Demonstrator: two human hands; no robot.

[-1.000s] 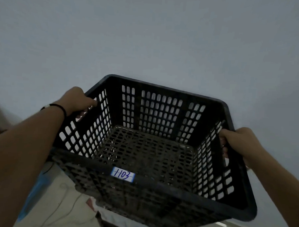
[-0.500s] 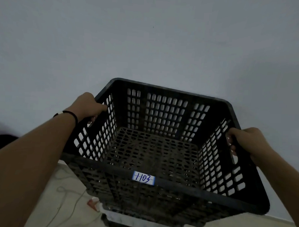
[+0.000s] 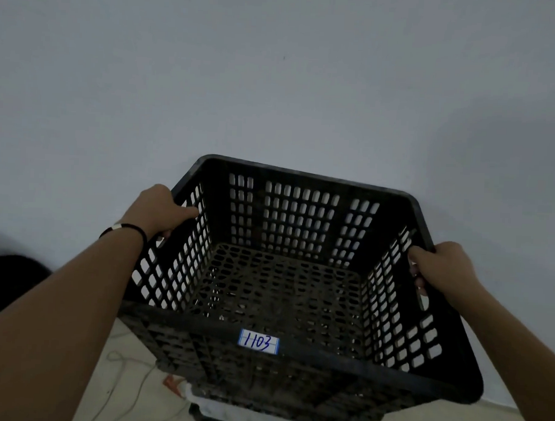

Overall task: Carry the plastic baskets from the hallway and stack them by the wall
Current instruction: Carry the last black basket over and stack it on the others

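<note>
My left hand (image 3: 157, 210) and right hand (image 3: 439, 268) grip opposite rims of the black plastic basket (image 3: 295, 344), fingers curled closed, facing the wall (image 3: 275, 83).

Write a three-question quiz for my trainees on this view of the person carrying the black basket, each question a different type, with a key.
1. True or false: both hands grip the basket.
2. What number is on the white label?
3. The left hand holds: A) the side rim, B) the near rim, C) the underside.

Key:
1. True; the right hand grips the opposite rim.
2. 1103.
3. A.
</note>
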